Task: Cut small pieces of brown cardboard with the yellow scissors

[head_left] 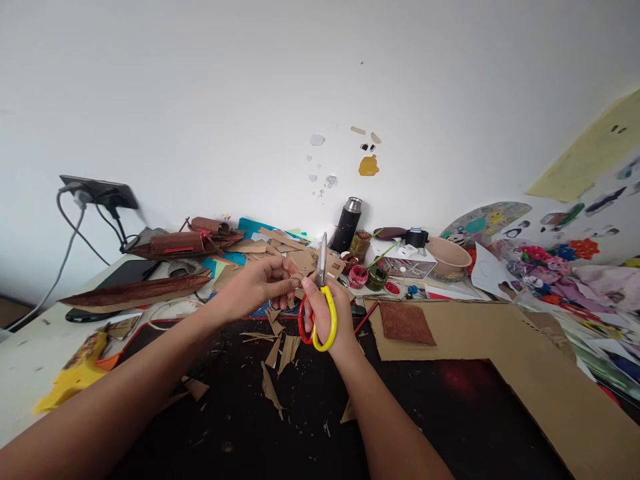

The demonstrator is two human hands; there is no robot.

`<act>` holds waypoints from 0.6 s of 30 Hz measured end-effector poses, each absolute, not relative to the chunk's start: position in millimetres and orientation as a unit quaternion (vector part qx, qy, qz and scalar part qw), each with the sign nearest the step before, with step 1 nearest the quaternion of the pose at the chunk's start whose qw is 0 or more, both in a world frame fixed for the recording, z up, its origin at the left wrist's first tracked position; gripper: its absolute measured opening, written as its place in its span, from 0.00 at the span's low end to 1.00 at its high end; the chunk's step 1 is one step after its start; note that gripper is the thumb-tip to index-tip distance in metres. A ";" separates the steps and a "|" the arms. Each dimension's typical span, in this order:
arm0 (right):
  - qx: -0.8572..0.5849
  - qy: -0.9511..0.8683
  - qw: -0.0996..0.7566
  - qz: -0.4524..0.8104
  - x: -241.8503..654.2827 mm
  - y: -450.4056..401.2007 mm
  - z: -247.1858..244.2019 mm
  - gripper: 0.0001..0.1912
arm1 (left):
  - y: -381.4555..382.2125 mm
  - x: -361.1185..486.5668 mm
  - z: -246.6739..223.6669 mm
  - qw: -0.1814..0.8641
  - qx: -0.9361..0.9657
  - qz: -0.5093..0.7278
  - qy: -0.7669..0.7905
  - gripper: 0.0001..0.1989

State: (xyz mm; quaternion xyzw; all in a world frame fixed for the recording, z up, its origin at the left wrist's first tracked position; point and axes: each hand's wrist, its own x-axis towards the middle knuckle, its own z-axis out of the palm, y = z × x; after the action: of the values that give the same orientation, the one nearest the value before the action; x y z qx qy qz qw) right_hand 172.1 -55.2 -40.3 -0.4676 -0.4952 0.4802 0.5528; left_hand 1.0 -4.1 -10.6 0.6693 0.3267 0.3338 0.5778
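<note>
Scissors [328,297] are in the middle of the scene, blades pointing far, with the right hand [344,327] curled around their yellow and red handles. Just to the left, the left hand [270,283] has thumb and fingertips pressed together, seemingly pinching a small brown piece [297,276] that is hard to make out. Clean cutting here likely calls for short, slow snips, the piece turned toward the blades and the left fingertips kept clear.

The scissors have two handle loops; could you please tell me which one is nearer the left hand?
The red loop of the scissors is nearer the left hand; the yellow loop sits farther to the right.
</note>
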 end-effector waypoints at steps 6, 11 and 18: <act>-0.455 -0.489 0.556 0.494 172.9 -54.3 -40.9 0.24 | -6.0 0.6 -8.0 0.578 0.687 0.311 0.312 0.17; -0.452 -0.480 0.574 0.486 174.9 -53.6 -40.7 0.22 | -7.3 -3.2 -7.4 0.507 0.740 0.322 0.302 0.15; -0.448 -0.486 0.574 0.483 173.2 -54.3 -41.0 0.22 | -12.8 -3.2 -6.9 0.314 0.821 0.316 0.357 0.15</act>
State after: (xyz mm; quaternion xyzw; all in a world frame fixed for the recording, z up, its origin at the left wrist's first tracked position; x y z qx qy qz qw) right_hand 173.2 -54.3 -41.0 -0.4482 -0.4860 0.4830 0.5741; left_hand -3.2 -12.8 -6.9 0.8211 0.3568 0.3157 0.3145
